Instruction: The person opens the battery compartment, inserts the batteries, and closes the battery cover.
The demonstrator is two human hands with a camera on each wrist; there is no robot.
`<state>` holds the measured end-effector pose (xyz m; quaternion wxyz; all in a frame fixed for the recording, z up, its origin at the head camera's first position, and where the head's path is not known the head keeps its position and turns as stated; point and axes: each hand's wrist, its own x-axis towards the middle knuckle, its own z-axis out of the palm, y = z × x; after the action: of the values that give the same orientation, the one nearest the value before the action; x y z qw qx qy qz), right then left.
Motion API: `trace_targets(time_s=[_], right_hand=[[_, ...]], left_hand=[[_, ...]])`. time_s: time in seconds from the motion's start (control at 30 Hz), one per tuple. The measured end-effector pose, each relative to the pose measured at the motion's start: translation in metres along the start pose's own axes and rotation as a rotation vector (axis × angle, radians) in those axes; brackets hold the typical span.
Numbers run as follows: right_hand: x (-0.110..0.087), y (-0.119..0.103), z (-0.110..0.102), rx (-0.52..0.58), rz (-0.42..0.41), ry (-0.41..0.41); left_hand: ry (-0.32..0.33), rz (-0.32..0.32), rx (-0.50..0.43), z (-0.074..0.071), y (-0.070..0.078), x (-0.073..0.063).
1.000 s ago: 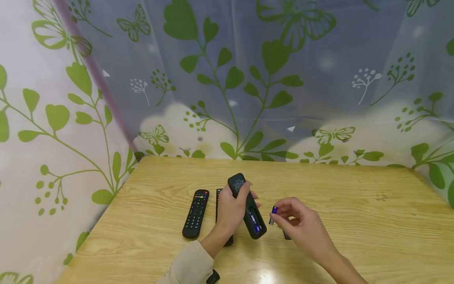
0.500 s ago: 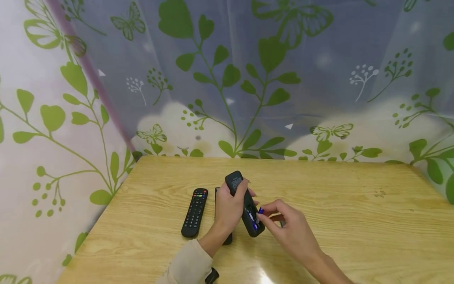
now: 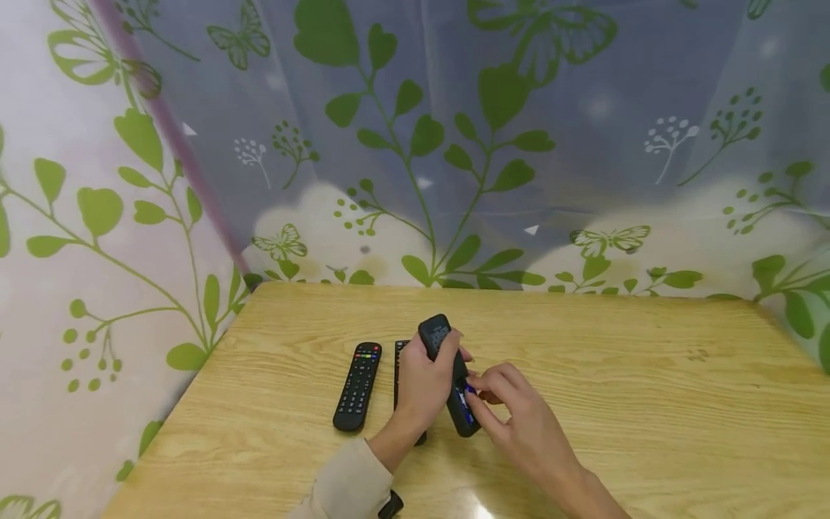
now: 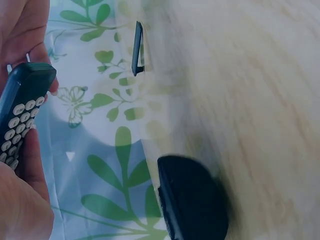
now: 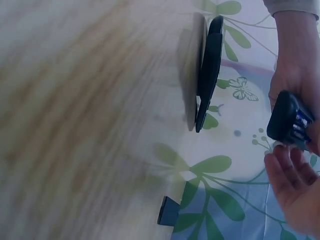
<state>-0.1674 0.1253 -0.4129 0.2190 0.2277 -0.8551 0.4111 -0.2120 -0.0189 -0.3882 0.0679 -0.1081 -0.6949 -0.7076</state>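
Observation:
My left hand grips a black remote control above the table, its back turned up and its battery compartment uncovered. A blue battery shows inside the compartment. At the compartment's edge, my right hand pinches another blue battery between thumb and fingers, which partly cover it. White buttons on the held remote's underside appear in the left wrist view. A small dark flat piece, which looks like a battery cover, lies on the table in the right wrist view; the right hand hides it in the head view.
A second black remote lies left of my hands on the wooden table. Another remote lies partly under my left hand. A small black object is by the left sleeve. Patterned cloth hangs behind the table.
My right hand has moved left, bringing the battery from beside the held remote to its compartment. The left hand keeps its grip on the remote nearly in place.

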Motion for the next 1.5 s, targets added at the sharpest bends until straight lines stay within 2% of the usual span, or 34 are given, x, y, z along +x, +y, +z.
trace_targets(time_s=[0.1, 0.2, 0.3, 0.5, 0.6, 0.7, 0.83, 1.03, 1.37, 1.5], right_hand=[[-0.001, -0.004, 0.004, -0.006, 0.103, 0.011], [-0.001, -0.009, 0.008, -0.012, 0.247, 0.043], [0.001, -0.013, 0.012, 0.052, 0.359, 0.074], [0.005, -0.015, 0.013, 0.353, 0.562, 0.086], [0.006, -0.014, 0.013, 0.503, 0.714, 0.06], [0.006, -0.014, 0.013, 0.603, 0.827, 0.001], [0.006, -0.012, 0.011, 0.666, 0.861, -0.09], [0.005, -0.01, 0.008, 0.708, 0.822, -0.193], [0.001, -0.004, 0.008, 0.867, 0.8, -0.262], [0.0, -0.001, 0.007, 0.938, 0.798, -0.274]], left_hand=[[0.035, -0.008, 0.028, 0.002, 0.003, -0.001], [0.072, 0.004, 0.044, 0.003, -0.009, 0.0], [0.092, 0.02, 0.056, 0.004, -0.02, 0.002], [0.108, 0.017, 0.059, 0.007, -0.016, 0.001], [0.111, 0.025, 0.069, 0.008, -0.004, -0.003], [0.115, 0.049, 0.071, 0.009, 0.008, -0.006], [0.113, 0.067, 0.061, 0.009, 0.014, -0.007], [0.108, 0.06, 0.055, 0.009, 0.013, -0.008], [0.108, 0.055, 0.04, 0.007, 0.012, -0.009], [0.107, 0.062, 0.017, 0.008, 0.001, -0.006]])
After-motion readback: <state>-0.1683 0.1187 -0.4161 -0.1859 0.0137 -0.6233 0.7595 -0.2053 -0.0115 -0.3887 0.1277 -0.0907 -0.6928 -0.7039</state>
